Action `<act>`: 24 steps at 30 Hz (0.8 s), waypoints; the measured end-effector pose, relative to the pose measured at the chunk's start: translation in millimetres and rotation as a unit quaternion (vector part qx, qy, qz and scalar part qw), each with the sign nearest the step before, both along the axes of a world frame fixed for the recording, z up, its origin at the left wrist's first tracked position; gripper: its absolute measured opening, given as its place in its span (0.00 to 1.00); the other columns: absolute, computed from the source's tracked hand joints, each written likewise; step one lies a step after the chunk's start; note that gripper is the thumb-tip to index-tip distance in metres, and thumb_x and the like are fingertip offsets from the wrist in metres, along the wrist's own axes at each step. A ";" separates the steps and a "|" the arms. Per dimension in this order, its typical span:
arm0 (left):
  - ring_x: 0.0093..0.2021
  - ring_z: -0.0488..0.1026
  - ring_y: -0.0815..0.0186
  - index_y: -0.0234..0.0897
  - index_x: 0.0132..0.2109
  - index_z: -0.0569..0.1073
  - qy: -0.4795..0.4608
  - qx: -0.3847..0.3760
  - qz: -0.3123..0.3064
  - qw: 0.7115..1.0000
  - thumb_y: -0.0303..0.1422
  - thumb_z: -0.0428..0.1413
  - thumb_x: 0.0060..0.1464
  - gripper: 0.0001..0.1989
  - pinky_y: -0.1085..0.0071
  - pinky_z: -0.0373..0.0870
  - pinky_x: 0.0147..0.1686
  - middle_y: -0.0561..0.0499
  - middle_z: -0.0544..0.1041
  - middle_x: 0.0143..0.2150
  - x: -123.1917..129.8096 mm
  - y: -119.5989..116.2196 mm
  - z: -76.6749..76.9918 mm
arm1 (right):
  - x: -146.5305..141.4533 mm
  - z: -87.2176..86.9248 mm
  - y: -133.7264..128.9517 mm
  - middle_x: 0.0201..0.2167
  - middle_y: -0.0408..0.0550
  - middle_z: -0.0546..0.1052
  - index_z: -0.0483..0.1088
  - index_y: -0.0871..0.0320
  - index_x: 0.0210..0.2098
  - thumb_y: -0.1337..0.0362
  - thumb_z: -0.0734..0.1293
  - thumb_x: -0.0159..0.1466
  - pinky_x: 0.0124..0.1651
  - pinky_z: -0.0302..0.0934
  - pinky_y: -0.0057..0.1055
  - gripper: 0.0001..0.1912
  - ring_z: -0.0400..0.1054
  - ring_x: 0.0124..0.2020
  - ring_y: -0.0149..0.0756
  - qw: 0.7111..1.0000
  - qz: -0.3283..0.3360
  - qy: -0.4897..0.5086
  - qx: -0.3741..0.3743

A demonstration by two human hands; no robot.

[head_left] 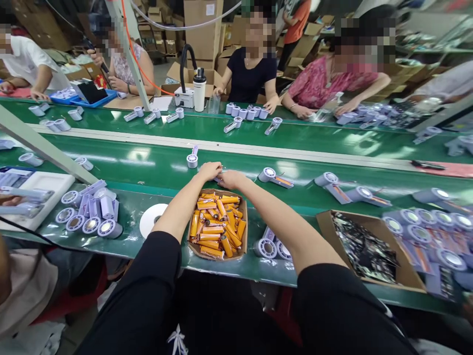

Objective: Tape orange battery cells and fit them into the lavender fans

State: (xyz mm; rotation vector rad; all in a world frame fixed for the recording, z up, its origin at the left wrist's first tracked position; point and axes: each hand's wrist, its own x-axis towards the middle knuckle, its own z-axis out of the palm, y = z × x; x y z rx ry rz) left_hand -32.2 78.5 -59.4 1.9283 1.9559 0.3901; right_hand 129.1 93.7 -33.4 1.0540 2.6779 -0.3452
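My left hand (210, 170) and my right hand (229, 179) meet at the near edge of the green conveyor belt, fingers closed together. A small lilac bit shows under them, but the rest of what they hold is hidden. Just below my wrists stands a cardboard box (244, 235) full of orange-wrapped cylindrical batteries (214, 230). A lilac handheld fan body (192, 160) with a round head lies on the belt to the left of my hands. To the right lies another lilac fan body (269, 173), with an orange part in its handle.
A white disc (151, 220) and piled lilac fan bodies (91, 225) lie left. At right stands a box of dark small parts (325, 222), beside more fan bodies. A slanted metal post (48, 140) crosses the left side. Several people sit across the belts.
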 end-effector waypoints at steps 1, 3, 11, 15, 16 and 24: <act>0.57 0.80 0.56 0.42 0.49 0.81 -0.015 0.005 0.007 1.000 0.36 0.56 0.68 0.09 0.64 0.72 0.58 0.46 0.86 0.54 0.9 -1.7 2.7 | 3.0 3.1 3.5 0.60 0.58 0.84 0.80 0.51 0.63 0.55 0.68 0.74 0.63 0.69 0.41 0.21 0.79 0.61 0.52 1.000 0.000 0.012 -0.010; 0.55 0.81 0.58 0.40 0.48 0.80 -0.052 0.014 0.017 0.998 0.34 0.56 0.68 0.09 0.66 0.73 0.57 0.45 0.86 0.53 1.9 -5.4 10.1 | 12.6 7.3 8.5 0.59 0.51 0.85 0.78 0.48 0.65 0.58 0.67 0.76 0.62 0.68 0.34 0.21 0.80 0.58 0.44 0.999 -0.010 0.047 -0.025; 0.64 0.78 0.61 0.37 0.62 0.74 -0.164 0.094 0.064 0.980 0.32 0.52 0.69 0.18 0.63 0.73 0.64 0.40 0.82 0.64 -28.4 -122.9 25.8 | 47.0 -13.1 5.9 0.46 0.53 0.88 0.82 0.63 0.52 0.60 0.72 0.72 0.46 0.69 0.26 0.15 0.78 0.40 0.34 0.984 -0.088 0.148 -0.053; 0.61 0.80 0.55 0.42 0.58 0.79 -0.135 0.098 0.082 0.983 0.41 0.55 0.67 0.18 0.56 0.74 0.66 0.44 0.84 0.59 -66.9 -258.7 4.8 | 49.3 -17.8 6.9 0.36 0.52 0.86 0.82 0.62 0.42 0.57 0.75 0.68 0.41 0.68 0.30 0.12 0.76 0.34 0.37 0.979 -0.116 0.161 -0.048; 0.63 0.79 0.52 0.43 0.58 0.80 -0.097 0.084 0.080 0.988 0.43 0.58 0.65 0.19 0.53 0.72 0.68 0.44 0.84 0.60 -76.2 -289.6 -0.5 | 50.2 -16.6 6.9 0.35 0.52 0.85 0.82 0.61 0.41 0.57 0.75 0.68 0.42 0.68 0.31 0.12 0.76 0.34 0.39 0.978 -0.125 0.162 -0.044; 0.75 0.65 0.41 0.45 0.69 0.75 0.108 -0.026 0.039 0.993 0.39 0.66 0.58 0.32 0.42 0.66 0.71 0.41 0.77 0.71 -112.6 -374.2 -7.1 | 48.6 20.3 -58.5 0.58 0.62 0.81 0.77 0.62 0.63 0.58 0.66 0.77 0.61 0.65 0.36 0.21 0.75 0.56 0.45 0.960 -0.136 0.246 0.005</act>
